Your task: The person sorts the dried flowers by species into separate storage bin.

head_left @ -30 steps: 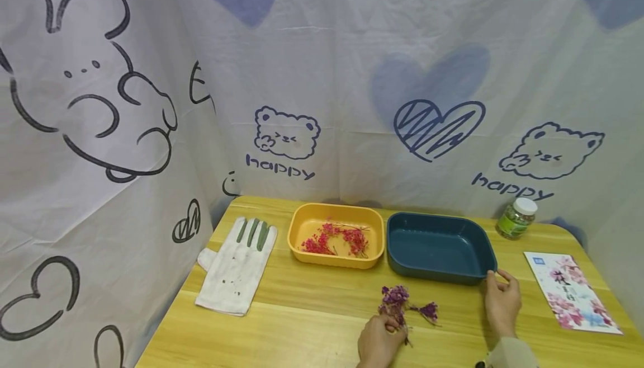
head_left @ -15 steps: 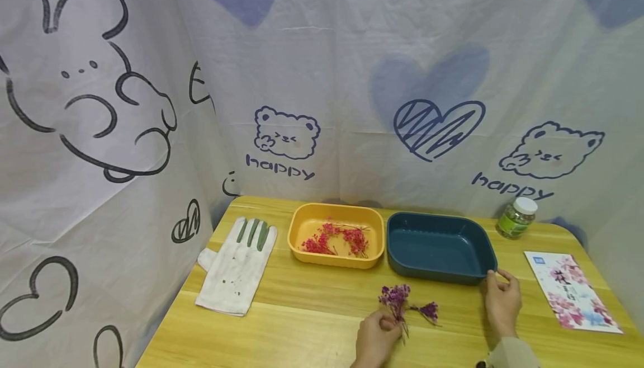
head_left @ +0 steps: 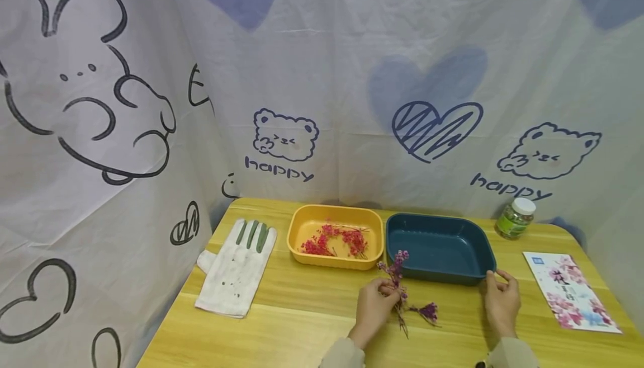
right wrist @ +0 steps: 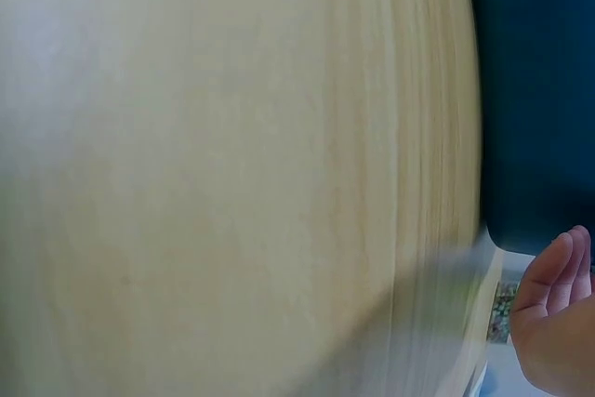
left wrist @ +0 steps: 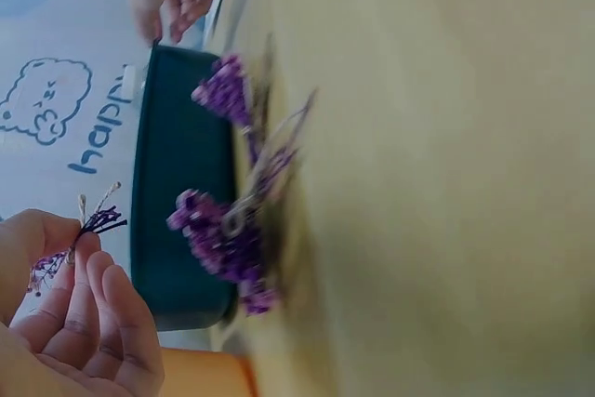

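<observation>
Left hand (head_left: 373, 307): lower centre of the head view; your grip pinches a purple flower sprig (head_left: 397, 272) between thumb and fingers.
Held sprig: blossoms reach up in front of the dark blue tray (head_left: 445, 276); in the left wrist view, its stem ends show above your fingertips at left.
Other purple flowers (head_left: 429, 312): on the tabletop (head_left: 282, 334), just right of the sprig's stems.
Right hand (head_left: 503, 303): lower right; your grip pinches the dark blue tray at its near right corner.
Yellow tray (head_left: 336, 263): centre, beside the blue one; pink-red flowers (head_left: 317, 243) inside.
Glove (head_left: 236, 276): left of centre, white with green on the fingers, lying flat.
Jar (head_left: 515, 220): right, white lid, green label, upright behind your right hand.
Floral packet (head_left: 571, 292): lower right, flat, right of that hand.
Cloth backdrop (head_left: 347, 77): upper frame, hearts and bears.
</observation>
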`<act>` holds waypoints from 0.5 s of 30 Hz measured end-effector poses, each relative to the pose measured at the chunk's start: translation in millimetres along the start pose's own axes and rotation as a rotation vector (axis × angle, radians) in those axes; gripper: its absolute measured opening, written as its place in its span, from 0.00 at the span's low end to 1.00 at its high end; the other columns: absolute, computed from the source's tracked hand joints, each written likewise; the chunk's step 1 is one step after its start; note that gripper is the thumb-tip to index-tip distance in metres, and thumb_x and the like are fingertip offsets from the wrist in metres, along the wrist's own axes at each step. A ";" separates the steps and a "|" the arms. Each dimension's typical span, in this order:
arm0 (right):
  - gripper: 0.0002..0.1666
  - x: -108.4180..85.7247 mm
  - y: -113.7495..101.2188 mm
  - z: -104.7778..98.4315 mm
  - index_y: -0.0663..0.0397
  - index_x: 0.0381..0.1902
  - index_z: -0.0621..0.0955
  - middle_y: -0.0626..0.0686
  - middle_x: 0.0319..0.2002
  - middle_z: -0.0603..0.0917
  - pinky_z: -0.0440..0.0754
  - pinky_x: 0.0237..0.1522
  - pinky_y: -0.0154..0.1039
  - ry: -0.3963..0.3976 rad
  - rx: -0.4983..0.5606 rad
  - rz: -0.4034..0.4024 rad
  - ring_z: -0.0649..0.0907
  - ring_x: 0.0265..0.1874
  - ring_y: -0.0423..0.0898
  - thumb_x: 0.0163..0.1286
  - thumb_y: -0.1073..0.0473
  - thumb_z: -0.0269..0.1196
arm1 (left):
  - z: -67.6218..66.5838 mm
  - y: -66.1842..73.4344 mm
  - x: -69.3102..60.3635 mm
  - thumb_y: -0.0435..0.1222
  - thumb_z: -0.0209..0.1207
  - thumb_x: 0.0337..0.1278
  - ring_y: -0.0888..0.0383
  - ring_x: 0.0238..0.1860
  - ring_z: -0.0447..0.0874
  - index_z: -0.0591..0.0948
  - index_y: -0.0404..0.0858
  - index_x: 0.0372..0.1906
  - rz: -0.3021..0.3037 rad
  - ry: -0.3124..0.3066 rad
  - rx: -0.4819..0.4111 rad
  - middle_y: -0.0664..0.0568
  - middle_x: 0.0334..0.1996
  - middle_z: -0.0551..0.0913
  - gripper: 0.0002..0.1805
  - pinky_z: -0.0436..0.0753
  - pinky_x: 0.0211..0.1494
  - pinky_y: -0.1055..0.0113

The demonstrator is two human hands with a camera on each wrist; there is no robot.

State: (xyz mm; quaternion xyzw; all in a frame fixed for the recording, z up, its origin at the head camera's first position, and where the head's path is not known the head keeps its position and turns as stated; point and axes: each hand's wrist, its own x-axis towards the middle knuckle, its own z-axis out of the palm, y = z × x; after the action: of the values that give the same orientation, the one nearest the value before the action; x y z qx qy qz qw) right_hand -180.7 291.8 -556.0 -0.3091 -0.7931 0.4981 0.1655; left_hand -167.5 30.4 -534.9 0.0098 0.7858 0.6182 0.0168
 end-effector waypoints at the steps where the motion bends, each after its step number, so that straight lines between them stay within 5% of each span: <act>1: 0.32 0.2 -0.1 -0.1 0.63 0.62 0.68 0.35 0.21 0.73 0.66 0.27 0.29 0.000 0.001 0.000 0.69 0.20 0.28 0.72 0.44 0.50 | -0.3 2.7 4.4 0.32 0.64 0.51 0.69 0.20 0.71 0.84 0.38 0.33 0.005 -0.003 -0.002 0.59 0.22 0.79 0.03 0.72 0.24 0.74; 9: 0.32 1.7 0.1 -0.4 0.64 0.62 0.68 0.35 0.21 0.74 0.66 0.26 0.28 -0.009 0.024 -0.001 0.69 0.19 0.27 0.72 0.45 0.50 | -0.7 27.2 41.3 0.34 0.64 0.53 0.67 0.22 0.74 0.84 0.36 0.35 0.078 0.041 0.036 0.55 0.24 0.83 0.06 0.73 0.25 0.72; 15: 0.32 2.2 0.6 0.2 0.64 0.63 0.67 0.52 0.29 0.80 0.68 0.24 0.28 -0.019 0.008 0.022 0.71 0.19 0.28 0.73 0.45 0.49 | 6.6 35.7 63.5 0.34 0.64 0.54 0.67 0.22 0.74 0.84 0.36 0.35 0.107 0.035 0.073 0.55 0.24 0.83 0.05 0.73 0.26 0.73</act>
State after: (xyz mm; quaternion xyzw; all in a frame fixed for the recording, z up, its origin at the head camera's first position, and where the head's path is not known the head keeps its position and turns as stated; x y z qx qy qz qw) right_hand -182.3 293.3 -556.7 -0.3123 -0.7891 0.5062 0.1535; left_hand -230.9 47.5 -502.6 0.0415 0.8062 0.5894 -0.0301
